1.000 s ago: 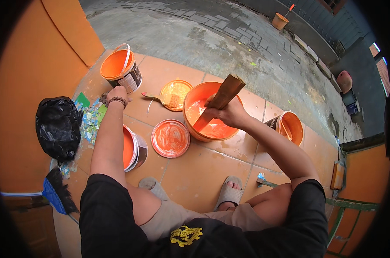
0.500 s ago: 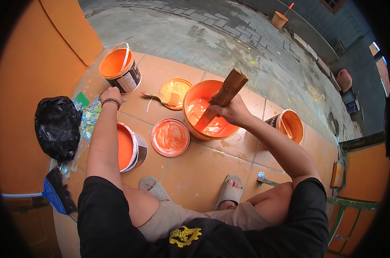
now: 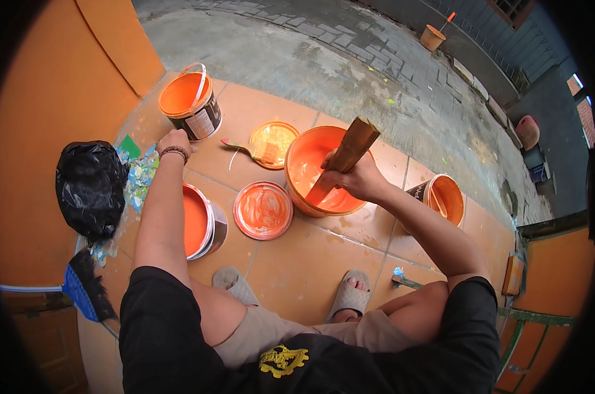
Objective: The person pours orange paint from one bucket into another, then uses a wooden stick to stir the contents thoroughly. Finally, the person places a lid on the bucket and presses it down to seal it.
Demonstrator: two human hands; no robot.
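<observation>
Right hand closed fully round wooden stick; its orange-coated lower end inside wide paint bucket, below grip. Smeared lid left of grip, just beside bucket. Farther left, left hand curled near handled pail; can't tell whether it holds anything.

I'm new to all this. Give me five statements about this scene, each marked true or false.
1. The right hand grips a wooden stick. True.
2. The wooden stick reaches into the large orange bucket. True.
3. A paintbrush stands upright in a pail. False: the paintbrush rests on a round, paint-smeared lid.
4. A black plastic bag lies at the far right. False: the black plastic bag is at the left.
5. Both hands hold the stick. False: the left hand is away from it.
</observation>
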